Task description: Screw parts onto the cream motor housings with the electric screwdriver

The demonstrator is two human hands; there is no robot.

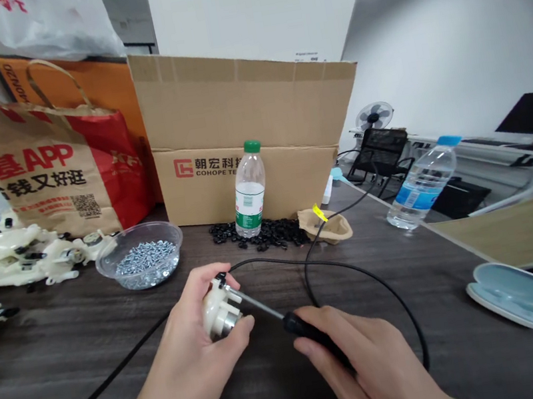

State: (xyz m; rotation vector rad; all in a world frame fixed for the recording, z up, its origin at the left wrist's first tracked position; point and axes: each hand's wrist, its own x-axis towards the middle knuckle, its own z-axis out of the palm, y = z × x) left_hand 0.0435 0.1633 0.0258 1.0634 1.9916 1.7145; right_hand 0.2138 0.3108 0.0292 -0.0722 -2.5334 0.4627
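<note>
My left hand is wrapped round a white plastic part with a silver metal cylinder at its lower end. A small black piece sits at the part's top, under my left index finger. In my right hand is a screwdriver with a black handle and a thin metal shaft. The shaft points up and left, its tip at the black piece on the part. A screw at the tip is too small to make out.
A clear bowl of screws stands at left, near several white plastic assemblies. Small black pieces lie round a green-capped bottle. A black cable crosses the table. At right are a blue-capped bottle and an open case.
</note>
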